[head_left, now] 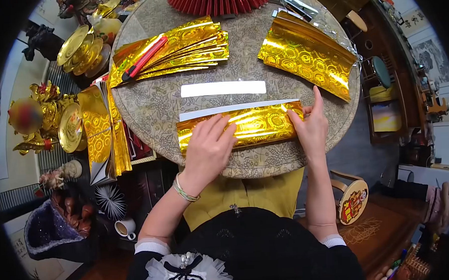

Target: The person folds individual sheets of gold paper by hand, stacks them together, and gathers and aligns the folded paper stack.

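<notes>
A strip of folded gold foil paper (258,124) lies along the near side of the round table, a white edge showing at its top. My left hand (210,145) rests on its left part, fingers laid out flat over the foil. At the right end, my right hand (310,128) has its thumb on the paper and the index finger stretched out; other fingertips are partly hidden at the edge. Just beyond lies a white strip (223,89). Farther off is a fanned stack of gold foil paper (190,46) with a red utility knife (145,58) on top.
Another gold foil stack (306,56) lies at the far right of the patterned table (153,108). A red pleated paper piece (218,1) and a stapler-like metal tool (293,4) sit at the back. Gold folded paper (97,125) hangs off the left side; a mug (124,227) stands lower left.
</notes>
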A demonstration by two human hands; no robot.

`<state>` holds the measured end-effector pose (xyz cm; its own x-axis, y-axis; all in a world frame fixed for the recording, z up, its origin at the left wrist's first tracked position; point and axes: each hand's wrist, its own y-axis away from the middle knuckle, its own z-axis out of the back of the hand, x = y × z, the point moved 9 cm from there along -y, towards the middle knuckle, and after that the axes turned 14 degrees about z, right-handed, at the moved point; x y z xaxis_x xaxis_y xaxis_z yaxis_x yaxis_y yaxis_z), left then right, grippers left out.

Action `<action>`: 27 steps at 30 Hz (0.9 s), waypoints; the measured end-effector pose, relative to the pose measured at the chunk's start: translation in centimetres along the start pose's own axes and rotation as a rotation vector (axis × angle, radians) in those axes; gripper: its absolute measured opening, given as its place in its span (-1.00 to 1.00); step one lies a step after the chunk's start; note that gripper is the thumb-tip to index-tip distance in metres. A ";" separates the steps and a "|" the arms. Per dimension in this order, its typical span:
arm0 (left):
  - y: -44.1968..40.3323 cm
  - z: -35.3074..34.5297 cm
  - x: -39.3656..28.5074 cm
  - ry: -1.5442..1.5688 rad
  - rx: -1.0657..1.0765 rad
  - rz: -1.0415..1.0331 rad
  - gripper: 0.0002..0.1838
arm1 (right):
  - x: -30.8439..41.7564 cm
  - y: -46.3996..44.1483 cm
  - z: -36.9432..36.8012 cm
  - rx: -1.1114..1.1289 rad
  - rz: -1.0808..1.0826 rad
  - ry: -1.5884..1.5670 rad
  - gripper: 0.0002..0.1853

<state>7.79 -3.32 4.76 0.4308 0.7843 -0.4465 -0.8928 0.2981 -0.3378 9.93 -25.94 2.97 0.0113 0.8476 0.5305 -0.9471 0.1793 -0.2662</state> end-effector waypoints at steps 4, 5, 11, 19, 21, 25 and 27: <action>-0.2 -1.6 0.6 -0.035 0.048 0.044 -0.62 | -0.2 -0.2 -0.1 0.003 -0.052 0.017 -0.16; -0.3 -1.7 0.6 -0.030 0.053 0.050 -0.62 | -0.3 -0.2 -0.3 0.011 -0.053 0.022 -0.16; -1.4 -1.5 1.2 0.016 0.074 0.083 -0.59 | -0.3 -0.5 -0.3 -0.014 -0.058 0.062 -0.17; -1.4 -1.8 1.7 0.059 0.071 0.114 -0.61 | -0.7 -0.4 -0.6 -0.014 -0.088 0.051 -0.17; -1.3 -1.9 1.8 0.053 0.069 0.115 -0.61 | -0.6 -0.4 -0.6 -0.022 -0.078 0.051 -0.17; -1.2 -2.0 1.9 0.055 0.074 0.122 -0.61 | -0.6 -0.4 -0.6 -0.017 -0.063 0.043 -0.18; -1.2 -2.2 2.0 0.058 0.093 0.123 -0.58 | -0.5 -0.3 -0.6 -0.023 -0.056 0.067 -0.18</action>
<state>10.01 -3.32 2.48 0.3217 0.7862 -0.5276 -0.9465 0.2528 -0.2005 10.44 -26.13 2.32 0.0860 0.8673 0.4903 -0.9367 0.2381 -0.2568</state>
